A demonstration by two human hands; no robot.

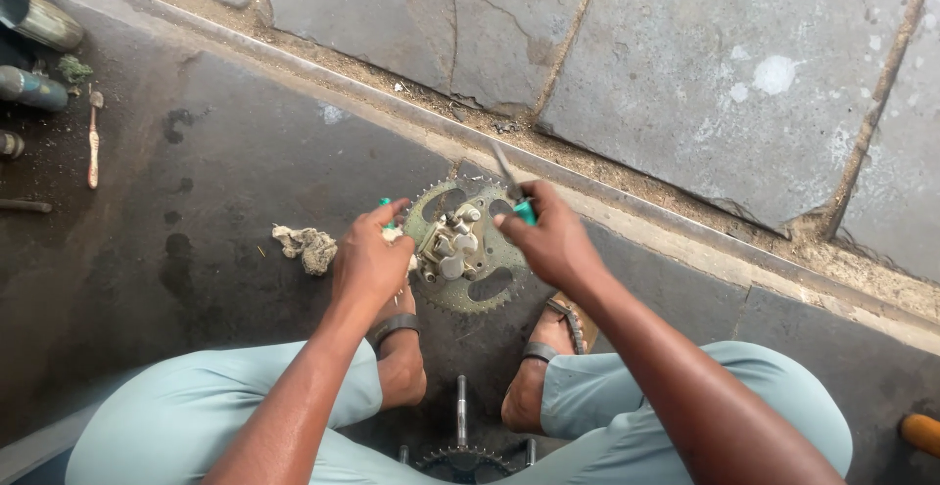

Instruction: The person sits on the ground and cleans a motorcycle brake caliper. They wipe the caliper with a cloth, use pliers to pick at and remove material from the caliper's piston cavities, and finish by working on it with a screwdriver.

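Greasy steel sprocket (468,245) lying on floor (225,201) between both grips | left hand (370,262) closing on green-handled tool (387,207), steadying | right hand (553,242) gripping screwdriver (513,189), tip angling away | rag (307,246) just beyond left grip.

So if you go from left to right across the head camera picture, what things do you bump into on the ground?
Wooden-handled brush → crumpled rag → left hand → toothed sprocket → right hand holding a green-handled tool → orange thing at the edge.
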